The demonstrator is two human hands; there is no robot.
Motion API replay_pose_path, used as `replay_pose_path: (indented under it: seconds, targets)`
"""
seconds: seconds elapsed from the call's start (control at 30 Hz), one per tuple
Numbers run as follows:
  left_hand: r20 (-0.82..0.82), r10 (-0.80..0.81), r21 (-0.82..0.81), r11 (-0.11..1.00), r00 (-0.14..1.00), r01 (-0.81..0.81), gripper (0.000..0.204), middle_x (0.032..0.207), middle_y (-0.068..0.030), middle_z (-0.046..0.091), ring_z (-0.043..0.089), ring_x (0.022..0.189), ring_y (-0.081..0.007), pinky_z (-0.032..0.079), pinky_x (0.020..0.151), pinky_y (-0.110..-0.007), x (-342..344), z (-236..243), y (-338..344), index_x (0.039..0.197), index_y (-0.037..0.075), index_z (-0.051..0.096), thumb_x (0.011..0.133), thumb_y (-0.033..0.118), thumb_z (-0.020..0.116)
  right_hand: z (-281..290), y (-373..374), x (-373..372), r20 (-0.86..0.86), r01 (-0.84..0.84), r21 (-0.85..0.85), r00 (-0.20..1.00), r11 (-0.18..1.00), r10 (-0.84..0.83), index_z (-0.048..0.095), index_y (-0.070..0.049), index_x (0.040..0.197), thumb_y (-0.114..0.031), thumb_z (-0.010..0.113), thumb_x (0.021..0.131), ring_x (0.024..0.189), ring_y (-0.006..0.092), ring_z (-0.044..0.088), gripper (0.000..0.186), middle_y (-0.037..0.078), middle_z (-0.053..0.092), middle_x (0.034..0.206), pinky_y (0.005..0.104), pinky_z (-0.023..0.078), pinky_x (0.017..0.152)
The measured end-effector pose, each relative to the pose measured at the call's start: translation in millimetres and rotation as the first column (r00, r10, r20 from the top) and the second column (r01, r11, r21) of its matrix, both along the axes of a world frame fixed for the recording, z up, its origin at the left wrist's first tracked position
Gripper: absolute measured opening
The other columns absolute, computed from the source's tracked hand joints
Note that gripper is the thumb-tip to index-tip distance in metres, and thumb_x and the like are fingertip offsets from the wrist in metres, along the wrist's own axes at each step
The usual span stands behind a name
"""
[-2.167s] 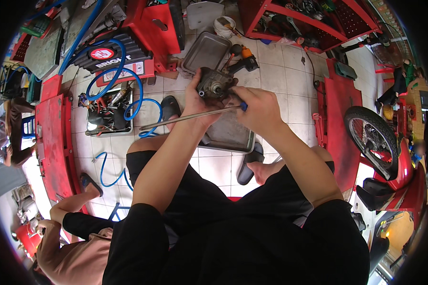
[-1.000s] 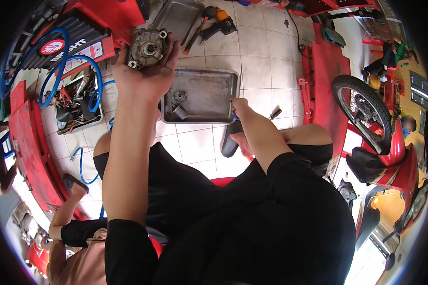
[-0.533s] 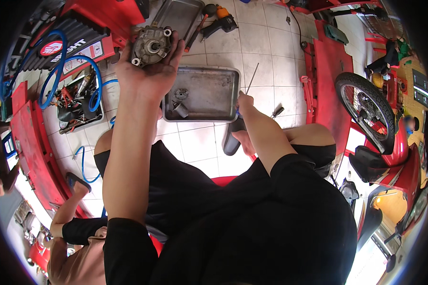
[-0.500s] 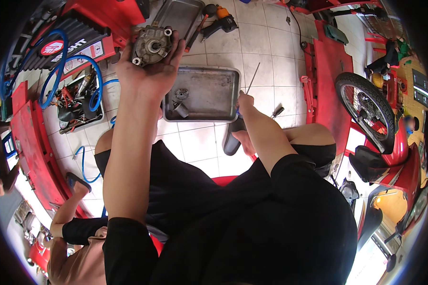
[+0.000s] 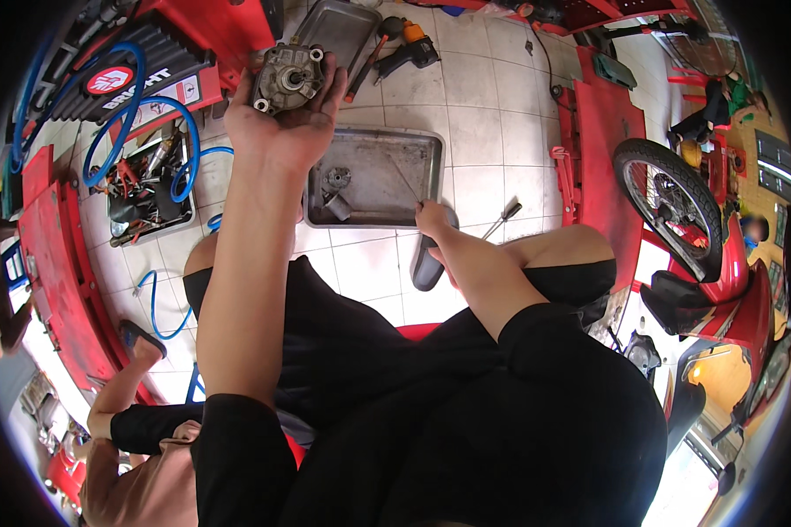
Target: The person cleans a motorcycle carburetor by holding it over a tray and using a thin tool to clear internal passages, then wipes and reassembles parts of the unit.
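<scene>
My left hand (image 5: 281, 132) is raised palm up over the tray's left side, fingers curled round a grey cast-metal engine part (image 5: 290, 79). This part has a round bore in its middle and lugs with holes at its corners. Down at the tray's lower right corner, my right hand (image 5: 432, 220) is closed on a long thin metal rod (image 5: 406, 184). The rod slants up and left over the tray; its handle end is hidden in my fist. In the grey metal tray (image 5: 382, 198) lie a round metal part (image 5: 337, 176) and a small cylinder (image 5: 337, 207).
A black-handled tool (image 5: 504, 220) lies on the tiles right of my hand. Beyond the tray are a power tool (image 5: 408, 54), a hammer (image 5: 366, 70) and another tray (image 5: 338, 31). A tool-filled bin (image 5: 149, 189) and blue hose (image 5: 185, 132) stand left. Another person (image 5: 149, 465) sits lower left.
My right hand has moved left and slightly down, and the rod has swung from pointing up-right to up-left over the tray. My left hand has shifted slightly right, still holding the engine part.
</scene>
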State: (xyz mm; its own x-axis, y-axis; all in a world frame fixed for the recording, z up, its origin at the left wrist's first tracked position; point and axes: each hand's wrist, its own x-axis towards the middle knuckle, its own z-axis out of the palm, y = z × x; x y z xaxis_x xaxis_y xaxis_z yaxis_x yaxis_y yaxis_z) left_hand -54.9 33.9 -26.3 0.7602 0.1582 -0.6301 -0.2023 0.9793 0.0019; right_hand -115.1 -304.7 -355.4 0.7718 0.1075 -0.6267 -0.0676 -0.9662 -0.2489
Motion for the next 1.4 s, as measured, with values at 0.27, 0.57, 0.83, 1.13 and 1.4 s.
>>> replay_pose_path:
  seconds: [0.27, 0.57, 0.83, 1.13, 1.4]
  targets:
    - [-0.031, -0.004, 0.004, 1.000, 0.999, 0.004, 0.049, 0.123, -0.0213, 0.058, 0.059, 0.110, -0.0399, 0.041, 0.108, -0.053, -1.2, 3.0, -3.8, 0.126, 0.006, 0.055, 0.101, 0.043, 0.036, 5.7, 21.7, 10.7, -0.112, 0.098, -0.025, 0.989, 0.995, -0.100, 0.065, 0.002, 0.098, -0.030, 0.047, 0.096, 0.089, 0.0405, 0.068, 0.036, 0.025, 0.069, 0.093, 0.0465, 0.054, 0.080]
    - [-0.005, -0.007, 0.011, 1.000, 1.000, 0.007, 0.047, 0.121, -0.0200, 0.059, 0.058, 0.110, -0.0395, 0.038, 0.109, -0.052, 0.4, 1.3, -2.4, 0.123, 0.005, 0.057, 0.100, 0.040, 0.036, 16.4, 13.7, 5.3, -0.111, 0.295, -0.148, 0.943, 0.944, -0.312, 0.068, -0.001, 0.106, -0.026, 0.052, 0.092, 0.091, 0.0365, 0.070, 0.033, 0.022, 0.071, 0.098, 0.0413, 0.056, 0.081]
    - [-0.006, 0.002, -0.007, 1.000, 1.000, -0.002, 0.042, 0.122, -0.0201, 0.058, 0.058, 0.110, -0.0400, 0.038, 0.109, -0.052, 2.3, 3.8, -4.8, 0.121, 0.004, 0.057, 0.099, 0.037, 0.041, 7.9, 3.5, -1.6, -0.029, 0.435, -0.147, 0.896, 0.888, -0.444, 0.071, 0.002, 0.091, -0.023, 0.056, 0.087, 0.097, 0.0360, 0.069, 0.029, 0.023, 0.071, 0.097, 0.0407, 0.055, 0.086]
    - [-0.005, -0.002, -0.006, 1.000, 1.000, 0.002, 0.046, 0.123, -0.0190, 0.059, 0.057, 0.116, -0.0398, 0.037, 0.110, -0.056, 2.8, 6.8, -5.4, 0.121, 0.005, 0.060, 0.102, 0.038, 0.035, 45.5, 9.4, 2.5, -0.023, 0.515, -0.144, 0.852, 0.845, -0.523, 0.071, 0.002, 0.095, -0.019, 0.056, 0.086, 0.092, 0.0354, 0.070, 0.028, 0.023, 0.071, 0.097, 0.0422, 0.057, 0.078]
    - [0.011, -0.003, -0.030, 1.000, 1.000, 0.003, 0.049, 0.122, -0.0191, 0.060, 0.057, 0.114, -0.0397, 0.039, 0.108, -0.056, 5.9, 10.0, -8.0, 0.121, 0.004, 0.059, 0.101, 0.041, 0.034, 65.5, 8.9, 1.3, -0.047, 0.367, -0.199, 0.923, 0.909, -0.383, 0.068, -0.004, 0.108, -0.027, 0.056, 0.088, 0.101, 0.0401, 0.066, 0.033, 0.022, 0.068, 0.108, 0.0459, 0.053, 0.087]
